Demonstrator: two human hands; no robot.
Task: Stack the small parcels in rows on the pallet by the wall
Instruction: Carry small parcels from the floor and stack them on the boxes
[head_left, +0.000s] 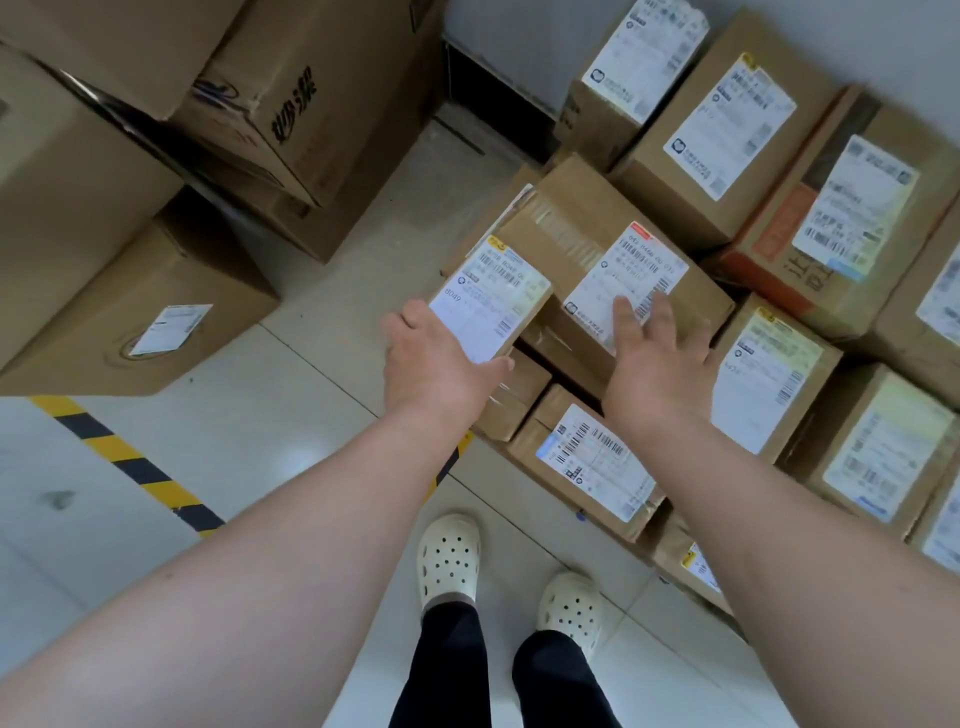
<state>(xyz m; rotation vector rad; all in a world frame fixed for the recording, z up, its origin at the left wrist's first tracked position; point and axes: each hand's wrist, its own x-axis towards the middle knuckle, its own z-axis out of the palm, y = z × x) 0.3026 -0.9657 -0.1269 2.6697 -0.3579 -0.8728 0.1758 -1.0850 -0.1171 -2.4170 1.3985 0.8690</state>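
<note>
**Small parcel held at the stack's left edge**

Big cartons (130, 312) stand at the left on the tiled floor (291, 447). The left hand (436, 364) grasps the near end of a small parcel (493, 296), just beside a taped parcel (576, 218). The right hand (657, 364) rests on that one, fingers straight and released. Labelled parcels (727, 135) line the wall.

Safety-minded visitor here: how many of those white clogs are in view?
2. The left clog and the right clog stand side by side on the tiled floor, bottom centre; no others seem hidden.
</note>
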